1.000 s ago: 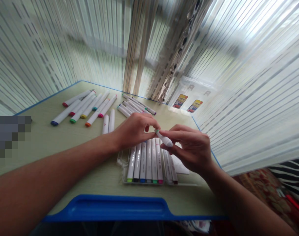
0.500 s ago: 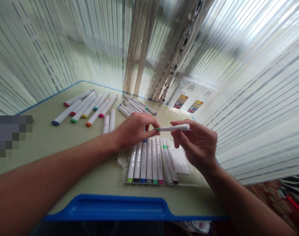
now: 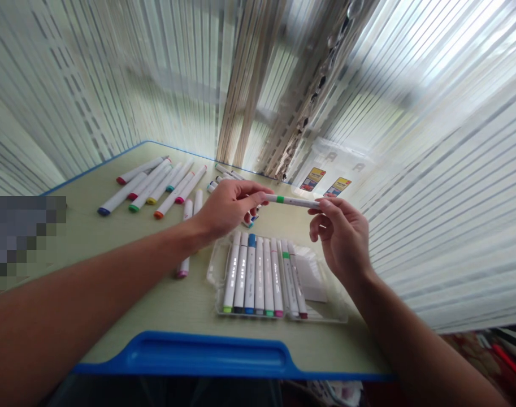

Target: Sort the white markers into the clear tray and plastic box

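A white marker with a green band is held level in the air between my two hands. My left hand pinches the end beside the green band. The opposite end sits between the thumb and fingers of my right hand. Below them on the table lies a clear plastic case, with several white markers side by side in it, their coloured ends toward me. A white card rests in the case's right part.
Several loose white markers with coloured ends lie at the table's back left. More thin markers lie behind my left hand, partly hidden. A clear box with two labels stands at the back right against the curtain. The table has a blue front tray.
Both hands have risen a little with the marker. My right hand now pinches its end, and the marker shows longer between the hands, with the green band clear of my left fingers.
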